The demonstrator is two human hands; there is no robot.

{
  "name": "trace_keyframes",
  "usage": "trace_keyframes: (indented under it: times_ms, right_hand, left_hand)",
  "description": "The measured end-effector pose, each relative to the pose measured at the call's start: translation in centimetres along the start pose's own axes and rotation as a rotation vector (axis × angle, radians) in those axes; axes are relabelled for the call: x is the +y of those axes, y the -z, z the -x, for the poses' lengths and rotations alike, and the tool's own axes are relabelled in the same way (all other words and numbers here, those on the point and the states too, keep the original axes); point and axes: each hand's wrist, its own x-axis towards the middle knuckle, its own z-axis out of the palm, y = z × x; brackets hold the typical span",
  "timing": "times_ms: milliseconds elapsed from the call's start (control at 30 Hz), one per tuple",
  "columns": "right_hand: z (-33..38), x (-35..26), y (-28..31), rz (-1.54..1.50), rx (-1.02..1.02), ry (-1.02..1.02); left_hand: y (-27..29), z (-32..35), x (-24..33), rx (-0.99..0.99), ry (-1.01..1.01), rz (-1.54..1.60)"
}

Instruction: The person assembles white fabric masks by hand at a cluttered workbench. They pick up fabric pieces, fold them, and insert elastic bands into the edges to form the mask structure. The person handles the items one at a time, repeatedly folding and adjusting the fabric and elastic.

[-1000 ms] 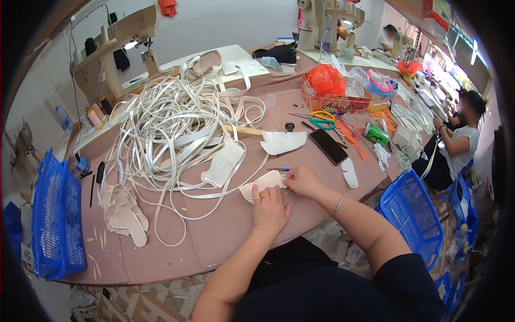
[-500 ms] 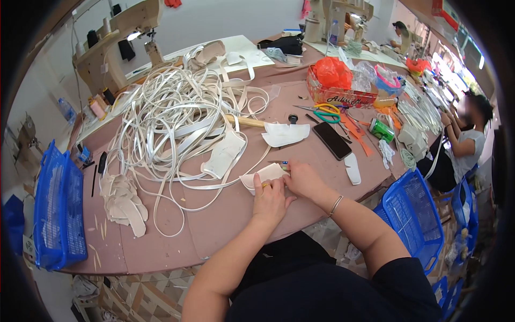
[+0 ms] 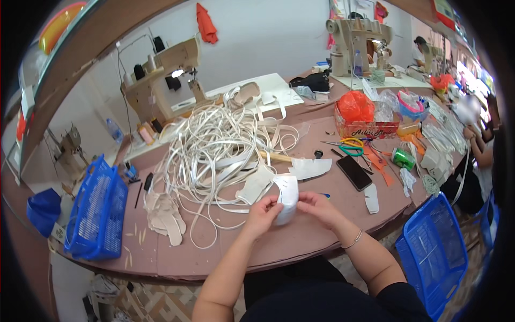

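Note:
A white curved piece of shoe-upper leather [image 3: 287,194] with small dark slits is raised off the table between my hands. My left hand [image 3: 263,216] pinches its left edge, thumb on the white face. At its right edge my right hand [image 3: 320,208] grips with bent fingers, some of them hidden behind the piece. A small blue tool end [image 3: 325,195] shows just past the right fingers; I cannot tell if it is held or lies on the table. Just beyond is a flat white cut piece [image 3: 310,168], and a beige-white piece [image 3: 256,183] lies to the left.
A big tangle of white strapping [image 3: 214,145] covers the table's left middle. Stacked beige pieces [image 3: 165,214] lie near a blue basket [image 3: 96,214]. Rightward are a phone [image 3: 354,173], scissors [image 3: 351,145], a green can [image 3: 402,158] and another blue basket [image 3: 434,247]. A sewing machine [image 3: 166,75] stands behind.
The leather piece was pressed on the table, beige side up, under both hands. Now it is lifted and bent, white face showing. My view has tilted up and turned left.

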Motion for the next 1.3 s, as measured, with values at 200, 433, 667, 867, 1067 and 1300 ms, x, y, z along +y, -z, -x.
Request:
trace_keyframes:
  times_ms: [200,433,667,867,1067,1300]
  right_hand:
    - [1.3,-3.2,-3.3,-0.655,-0.213,-0.051]
    - [1.7,-3.0,-2.7,-0.558,-0.193,-0.046]
    - [2.4,-5.1,-3.6,-0.042,-0.138,0.095]
    - [2.2,-4.5,-4.4,-0.386,-0.255,0.052]
    - [1.8,-7.6,-4.2,0.034,0.010,0.266]
    - [-0.2,-7.4,-5.5,-0.316,-0.124,0.162]
  left_hand:
    - [-3.0,3.1,2.4,-0.001,-0.048,0.482]
    - [-3.8,3.1,1.4,0.009,-0.027,0.756]
    - [-4.4,3.9,2.3,0.059,-0.147,0.870]
    - [-4.0,4.9,4.3,0.035,-0.185,0.932]
    - [-5.2,2.6,3.5,0.078,-0.251,0.588]
    - [-2.2,4.0,3.9,0.014,-0.175,0.442]
